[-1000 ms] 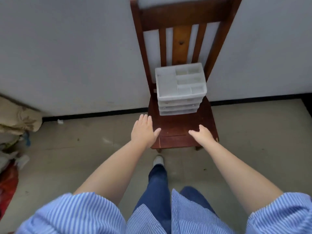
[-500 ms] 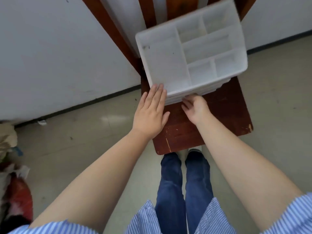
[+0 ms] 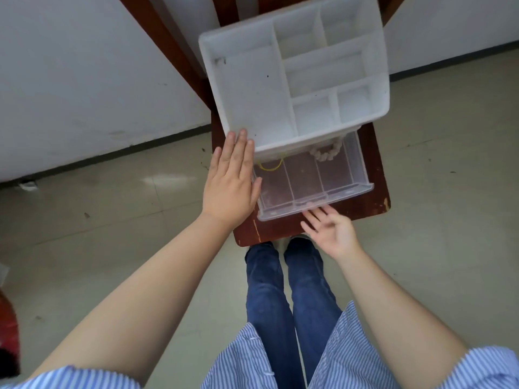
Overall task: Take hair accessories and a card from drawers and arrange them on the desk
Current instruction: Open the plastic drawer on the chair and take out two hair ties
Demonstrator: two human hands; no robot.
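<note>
While left hand (image 3: 229,189) lies flat w/ fingers spread on organizer (image 3: 292,88), right hand (image 3: 330,230) is open, empty, below drawer (image 3: 311,189). Yellow band (image 3: 270,166) sits beyond left fingers; pulling drawer further may drop it.

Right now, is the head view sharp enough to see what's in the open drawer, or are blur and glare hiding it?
Head view: mostly sharp, with slight motion blur on the right hand. The clear drawer has mild glare along its front lip. The yellow hair tie and cream braided tie are readable but partly hidden under the white organizer. Wide-angle bending shows at the edges.
</note>
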